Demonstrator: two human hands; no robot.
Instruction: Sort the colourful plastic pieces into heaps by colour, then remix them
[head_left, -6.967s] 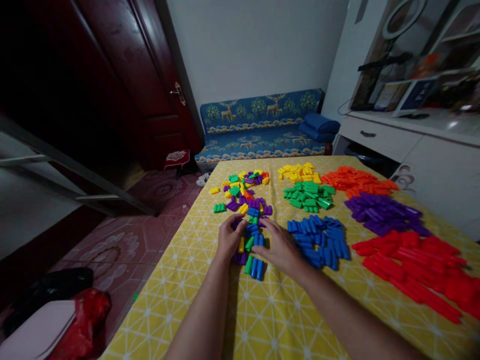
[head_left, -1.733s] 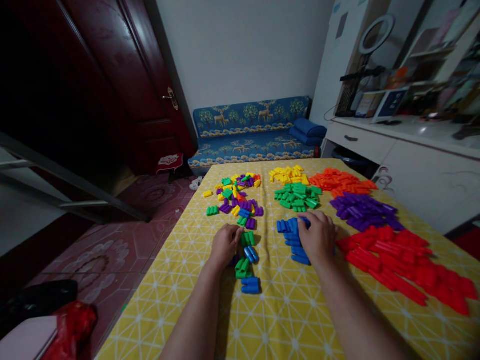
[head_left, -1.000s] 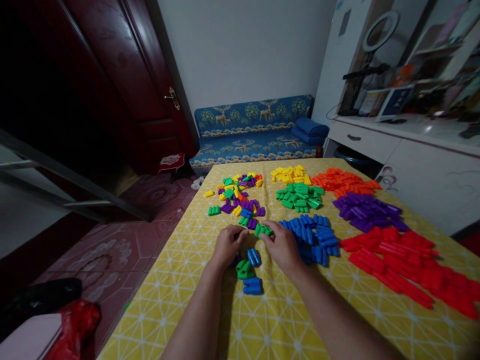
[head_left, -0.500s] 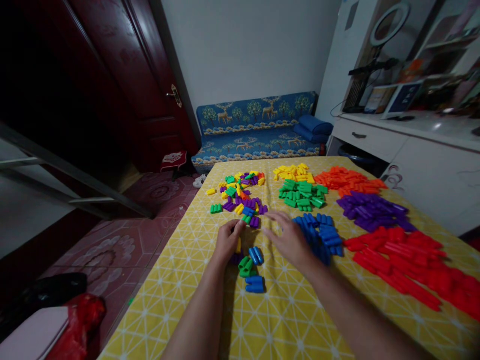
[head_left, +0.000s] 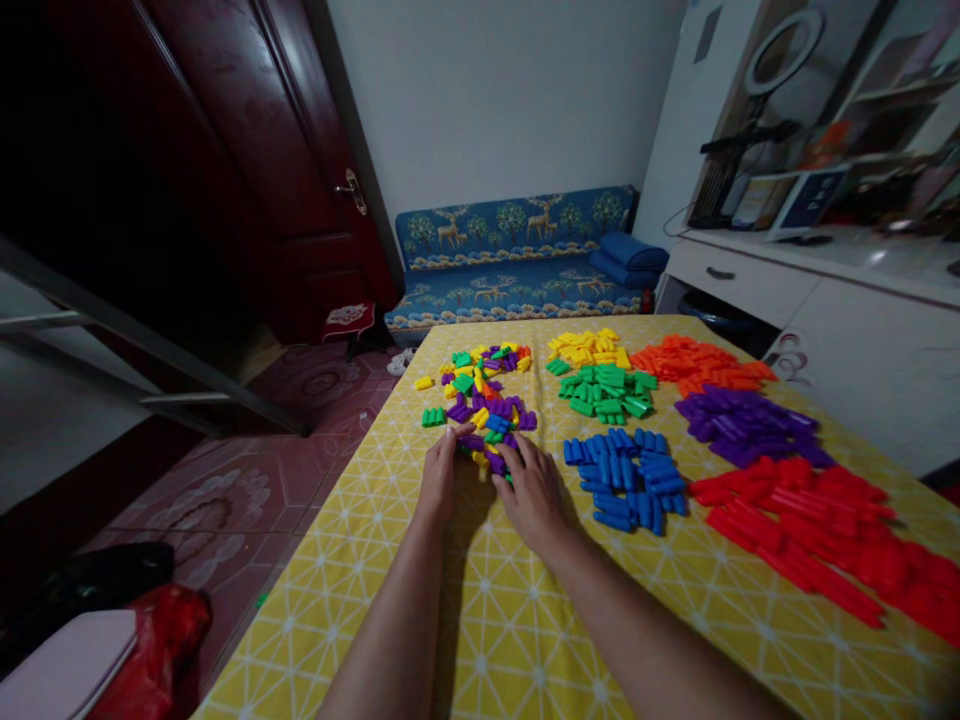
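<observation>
Two hands + two forearms in view, all bare as far as seen. L hand (head_left: 439, 484), well left of blue pile (head_left: 631, 480), shows mostly side-on: slim, w/ outline running smoothly into wrist. R hand (head_left: 534, 502), just left of blue pile, looks broader, w/ its back + several fingers (head_left: 529, 455) visible, slender. Nails too small to tell. L forearm (head_left: 394, 620), below + left of blue pile, tapers twd wrist, widens twd bottom edge of view. R forearm (head_left: 622, 610), below blue pile, has approx. same taper but shows longer; lower end dim, a bit blurred. Upper arms out of frame.
</observation>
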